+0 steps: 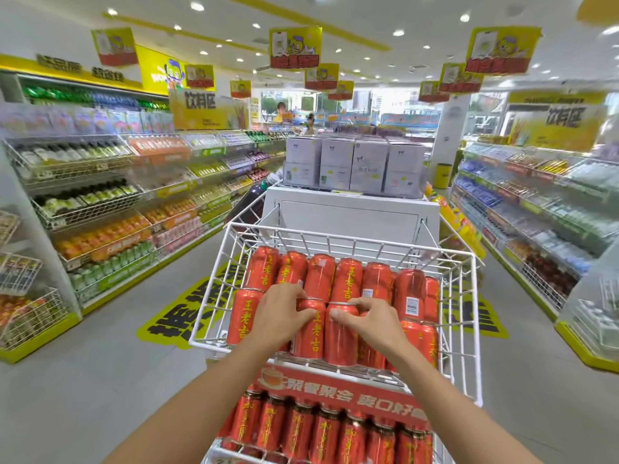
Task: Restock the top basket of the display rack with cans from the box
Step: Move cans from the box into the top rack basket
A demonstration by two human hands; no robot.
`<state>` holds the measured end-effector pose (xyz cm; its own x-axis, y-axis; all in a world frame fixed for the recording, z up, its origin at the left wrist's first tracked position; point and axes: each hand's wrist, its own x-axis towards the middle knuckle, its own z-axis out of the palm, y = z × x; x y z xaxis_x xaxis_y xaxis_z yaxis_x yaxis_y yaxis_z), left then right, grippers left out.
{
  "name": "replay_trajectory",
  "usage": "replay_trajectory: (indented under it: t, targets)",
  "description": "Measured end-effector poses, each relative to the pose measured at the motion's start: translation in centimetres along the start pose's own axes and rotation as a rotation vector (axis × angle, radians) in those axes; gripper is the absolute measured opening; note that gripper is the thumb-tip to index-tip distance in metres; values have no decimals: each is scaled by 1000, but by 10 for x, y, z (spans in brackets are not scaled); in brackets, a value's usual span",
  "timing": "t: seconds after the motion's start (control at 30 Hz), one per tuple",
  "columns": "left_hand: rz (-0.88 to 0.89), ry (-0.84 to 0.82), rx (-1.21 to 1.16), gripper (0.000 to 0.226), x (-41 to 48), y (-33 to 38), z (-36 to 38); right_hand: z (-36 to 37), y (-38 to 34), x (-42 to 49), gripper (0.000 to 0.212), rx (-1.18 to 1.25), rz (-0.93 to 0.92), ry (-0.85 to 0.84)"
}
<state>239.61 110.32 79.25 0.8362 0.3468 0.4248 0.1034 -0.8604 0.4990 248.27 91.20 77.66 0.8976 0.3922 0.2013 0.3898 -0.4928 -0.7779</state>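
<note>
The top basket (214,316) is a white wire basket on the display rack, holding several red cans with yellow lettering in two rows. My left hand (281,313) grips the top of one upright can (310,333) in the front row. Beside it, my right hand (371,318) grips the top of the neighbouring can (340,339). Both cans stand inside the basket, touching each other. The box of cans is not in view.
A lower basket (221,452) under a red banner (338,393) holds more red cans. A white cabinet (351,209) stacked with pale cartons (351,165) stands behind the rack. Drinks shelves (100,209) line the left and right aisles (536,209). Grey floor lies on both sides.
</note>
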Motion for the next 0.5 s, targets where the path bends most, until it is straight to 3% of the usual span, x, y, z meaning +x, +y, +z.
replay_trajectory:
  t: [0.3, 0.5]
  targets:
    - [98, -13, 161, 36, 6, -4, 10, 9, -1, -3, 64, -32, 44, 79]
    - [135, -36, 166, 34, 6, -7, 14, 15, -6, -10, 39, -67, 68, 144]
